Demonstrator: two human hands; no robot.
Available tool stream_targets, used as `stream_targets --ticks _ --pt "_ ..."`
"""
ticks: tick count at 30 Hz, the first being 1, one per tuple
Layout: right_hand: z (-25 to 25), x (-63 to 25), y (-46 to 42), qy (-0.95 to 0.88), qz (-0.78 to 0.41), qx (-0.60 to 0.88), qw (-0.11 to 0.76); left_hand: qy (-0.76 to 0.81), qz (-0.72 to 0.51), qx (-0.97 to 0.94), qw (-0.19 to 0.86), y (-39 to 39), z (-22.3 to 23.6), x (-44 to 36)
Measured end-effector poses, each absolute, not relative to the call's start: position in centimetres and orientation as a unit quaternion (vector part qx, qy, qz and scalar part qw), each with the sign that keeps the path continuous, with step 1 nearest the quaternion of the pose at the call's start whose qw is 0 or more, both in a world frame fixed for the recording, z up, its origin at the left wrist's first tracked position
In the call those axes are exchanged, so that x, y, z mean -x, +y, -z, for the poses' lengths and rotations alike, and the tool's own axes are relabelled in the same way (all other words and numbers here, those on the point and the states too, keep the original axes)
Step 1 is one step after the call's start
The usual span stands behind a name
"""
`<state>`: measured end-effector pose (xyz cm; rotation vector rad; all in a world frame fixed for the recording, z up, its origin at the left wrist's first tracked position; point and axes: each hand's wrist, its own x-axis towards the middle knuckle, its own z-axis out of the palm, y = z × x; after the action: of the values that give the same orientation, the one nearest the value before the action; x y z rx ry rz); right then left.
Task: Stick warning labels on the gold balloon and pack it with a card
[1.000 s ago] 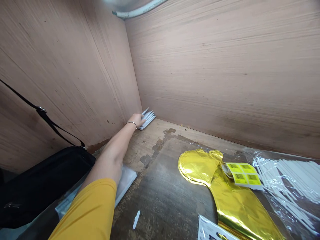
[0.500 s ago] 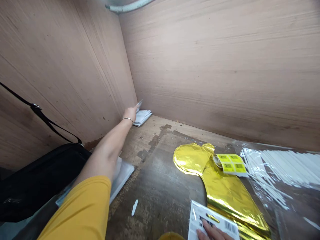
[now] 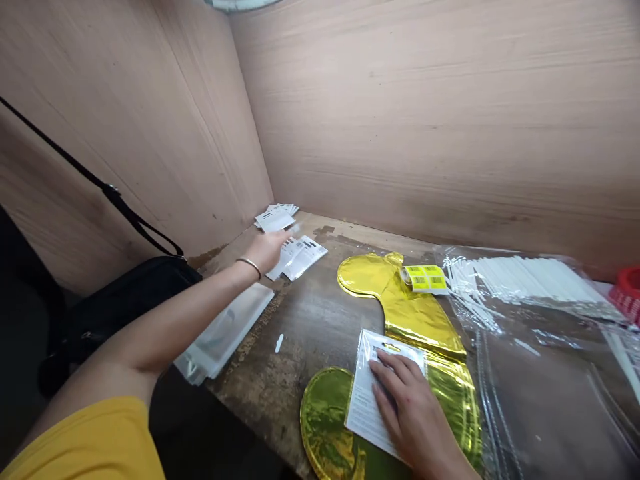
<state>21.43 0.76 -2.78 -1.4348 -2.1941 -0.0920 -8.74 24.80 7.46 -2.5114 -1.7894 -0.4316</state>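
My left hand (image 3: 273,252) reaches across to the back left, over white printed cards (image 3: 306,257) that lie fanned out. Its fingers look closed around a small pale thing, blurred at the tips; I cannot make out what it is. Just behind, more white cards (image 3: 275,218) are piled in the corner. My right hand (image 3: 413,407) lies flat, fingers apart, on a white printed card in a clear sleeve (image 3: 367,380) with a hang hole. Beneath that card is a gold foil balloon (image 3: 415,313), its curved end (image 3: 325,417) near the front edge.
A roll of yellow barcode labels (image 3: 425,279) sits on the foil. White sticks in a clear bag (image 3: 535,283) lie at the right, by a red basket (image 3: 627,290). Clear bags (image 3: 233,327) and a black bag (image 3: 135,293) are at the left. Wooden panels (image 3: 400,120) enclose the back.
My left hand has come slightly forward from the corner, and cards now lie spread in front of it. The view has shifted, showing more of my right hand and the foil balloon.
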Motion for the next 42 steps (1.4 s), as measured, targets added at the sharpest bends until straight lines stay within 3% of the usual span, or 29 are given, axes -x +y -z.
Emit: stream_targets --ticks 8,18,25,32,36,42 --pt "3.3 -22.0 0.8 -0.819 0.035 0.515 0.252 -0.491 0.083 0.865 -0.067 16.9 -2.9 5.6" --pt "3.8 -22.2 0.7 -0.82 0.03 0.516 0.245 -0.703 0.03 0.702 -0.112 26.1 -2.8 10.3" --pt "3.3 -22.0 0.9 -0.819 0.024 0.518 0.246 -0.674 -0.009 0.712 -0.197 30.2 -1.7 8.5" --pt "2.8 -22.1 0.9 -0.815 0.005 0.523 0.249 -0.639 0.047 0.737 -0.214 30.8 -2.1 6.4" --pt "2.7 -21.9 0.9 -0.806 -0.024 0.538 0.247 -0.639 0.078 0.715 -0.274 30.3 -2.4 5.7" --pt "2.5 -22.3 0.5 -0.756 -0.13 0.556 0.321 -0.573 0.217 0.691 -0.383 28.1 -7.7 5.7"
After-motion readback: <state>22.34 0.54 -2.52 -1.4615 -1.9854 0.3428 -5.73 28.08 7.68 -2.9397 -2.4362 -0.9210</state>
